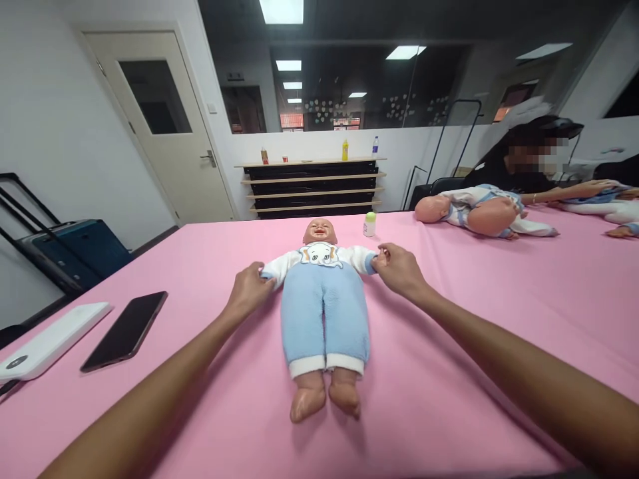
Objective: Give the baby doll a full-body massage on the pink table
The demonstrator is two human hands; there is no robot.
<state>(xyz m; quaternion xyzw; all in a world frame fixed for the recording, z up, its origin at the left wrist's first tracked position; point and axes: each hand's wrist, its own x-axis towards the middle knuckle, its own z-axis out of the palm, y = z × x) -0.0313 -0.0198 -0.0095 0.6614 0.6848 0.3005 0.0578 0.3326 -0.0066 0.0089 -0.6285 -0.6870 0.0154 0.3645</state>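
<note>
A baby doll (324, 306) lies on its back on the pink table, head at the far end and bare feet toward me. It wears blue trousers and a white top with an elephant face on the chest. My left hand (250, 287) grips the doll's sleeve cuff on the left side, covering the doll's hand there. On the other side, my right hand (398, 267) pinches the doll's hand at the blue cuff. Both doll arms are spread outward. Just beyond my right hand stands a small white bottle with a green cap (369, 225).
A dark phone (124, 330) and a white power bank (52, 339) lie at the left of the pink tablecloth (479, 279). At the far right, another doll (479, 207) lies near a seated person (519, 156). A shelf (312, 179) with bottles stands behind the table.
</note>
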